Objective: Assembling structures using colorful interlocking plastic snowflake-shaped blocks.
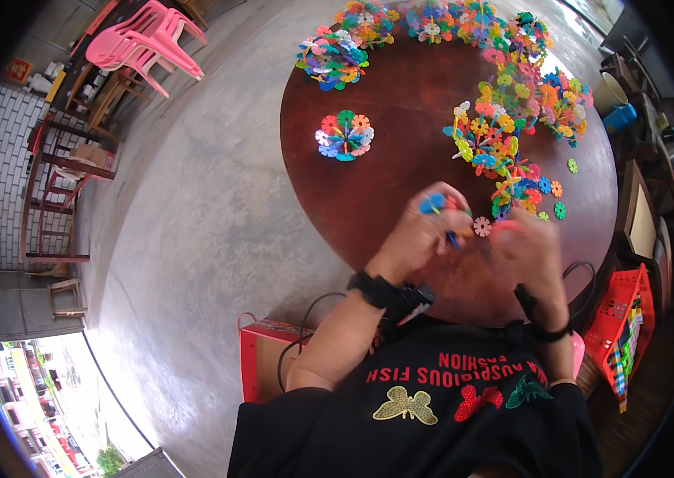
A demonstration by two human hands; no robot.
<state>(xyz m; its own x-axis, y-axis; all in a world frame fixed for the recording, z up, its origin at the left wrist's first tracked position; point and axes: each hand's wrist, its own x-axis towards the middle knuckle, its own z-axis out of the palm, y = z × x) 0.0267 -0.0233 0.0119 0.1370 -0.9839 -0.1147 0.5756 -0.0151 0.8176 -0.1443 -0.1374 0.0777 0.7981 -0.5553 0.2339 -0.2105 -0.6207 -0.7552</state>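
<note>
Just above the round table [400, 95], two hands meet.
Left hand [424, 231] pinches blue snowflake discs [435, 204]; right hand [530, 251] grips a pink disc [482, 227].

The round counter [400, 88] is showing dark reddish brown. On it, snowflake discs [345, 135] are mixing red, blue, green, orange and white. Left of the counter, stacked chairs [145, 40] are glowing pink; right of it, a basket [620, 307] is showing red.

open-air eatery: stacked pink plastic chairs [148, 37], concrete floor [193, 215].
</note>
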